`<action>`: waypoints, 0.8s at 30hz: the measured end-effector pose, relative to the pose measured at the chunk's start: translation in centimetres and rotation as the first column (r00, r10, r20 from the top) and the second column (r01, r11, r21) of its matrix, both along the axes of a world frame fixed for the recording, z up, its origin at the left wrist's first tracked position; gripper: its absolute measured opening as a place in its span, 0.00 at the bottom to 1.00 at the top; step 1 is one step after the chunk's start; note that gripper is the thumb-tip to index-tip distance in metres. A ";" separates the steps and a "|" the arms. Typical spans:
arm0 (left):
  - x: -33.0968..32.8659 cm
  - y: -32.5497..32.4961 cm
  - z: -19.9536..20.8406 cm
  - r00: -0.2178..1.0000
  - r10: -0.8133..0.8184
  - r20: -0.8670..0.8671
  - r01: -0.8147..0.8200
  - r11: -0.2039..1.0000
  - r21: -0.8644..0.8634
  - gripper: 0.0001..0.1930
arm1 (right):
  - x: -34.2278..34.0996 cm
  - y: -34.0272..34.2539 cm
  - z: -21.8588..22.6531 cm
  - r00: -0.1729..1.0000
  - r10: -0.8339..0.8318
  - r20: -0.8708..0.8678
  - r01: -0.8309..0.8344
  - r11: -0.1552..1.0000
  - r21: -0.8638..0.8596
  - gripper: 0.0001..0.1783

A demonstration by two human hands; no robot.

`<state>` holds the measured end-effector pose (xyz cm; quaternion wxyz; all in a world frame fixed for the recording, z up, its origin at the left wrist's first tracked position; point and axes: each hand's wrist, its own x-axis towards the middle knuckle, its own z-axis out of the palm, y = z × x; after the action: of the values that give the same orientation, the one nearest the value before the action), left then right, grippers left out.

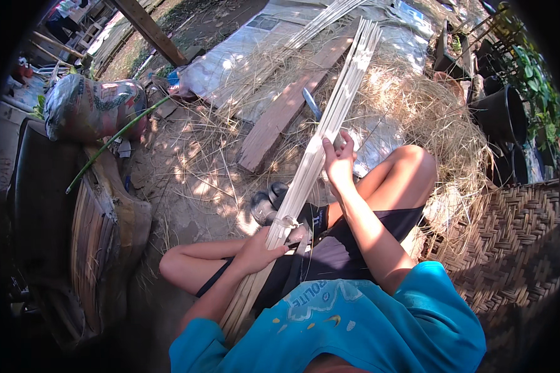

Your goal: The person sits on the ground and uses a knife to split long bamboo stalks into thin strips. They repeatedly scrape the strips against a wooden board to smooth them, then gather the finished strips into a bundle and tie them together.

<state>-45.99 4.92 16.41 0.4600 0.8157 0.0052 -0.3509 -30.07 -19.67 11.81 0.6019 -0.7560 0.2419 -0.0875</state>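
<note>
A long bundle of pale, thin strips (314, 163), likely split bamboo, runs diagonally from beside my left arm, over my lap, to the far side. A band of the same pale material (286, 222) circles it near my lap. My left hand (258, 252) is wrapped round the bundle just below that band, with the thumb over it. Farther up, my right hand (340, 160) holds the bundle's right edge, thumb against the strips and fingers curled. A bluish knife-like blade (312, 104) shows beside the bundle beyond my right hand; its handle is hidden.
A rough wooden plank (292, 102) lies left of the bundle. Loose fibre shavings (417, 118) cover the ground and a pale sheet (230, 74). A stuffed sack (93, 109), a green stalk (115, 137) and a wooden block (96, 242) are left. A woven mat (510, 242) and black pots (504, 115) are right.
</note>
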 end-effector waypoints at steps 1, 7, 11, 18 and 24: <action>0.0 1.1 1.4 1.000 0.018 0.022 -0.017 0.999 -0.030 0.36 | 0.7 0.6 1.2 0.986 -0.098 -0.132 0.120 0.978 0.172 0.45; -3.3 5.5 13.6 0.988 -0.069 0.135 0.056 0.994 0.091 0.37 | 3.5 6.2 1.3 0.984 0.151 -0.099 0.078 0.141 0.987 0.10; -5.7 9.7 19.2 0.992 0.089 0.094 -0.126 0.829 0.545 0.40 | 1.1 12.0 5.2 0.987 0.088 0.137 -0.147 0.111 0.983 0.12; -9.3 15.5 20.3 0.775 -0.165 0.611 -0.574 0.223 0.788 0.32 | 5.4 21.9 15.5 0.971 0.113 0.213 -0.225 0.111 0.968 0.11; -1.2 20.4 20.8 0.798 -0.062 0.600 -0.576 0.220 0.788 0.27 | 15.7 28.2 15.0 0.871 0.370 0.322 -0.370 0.066 0.927 0.19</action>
<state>-47.21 25.34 37.25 -0.0886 0.9671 0.2345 0.0427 -14.42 8.56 26.78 0.9414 -0.2311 0.0406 0.2423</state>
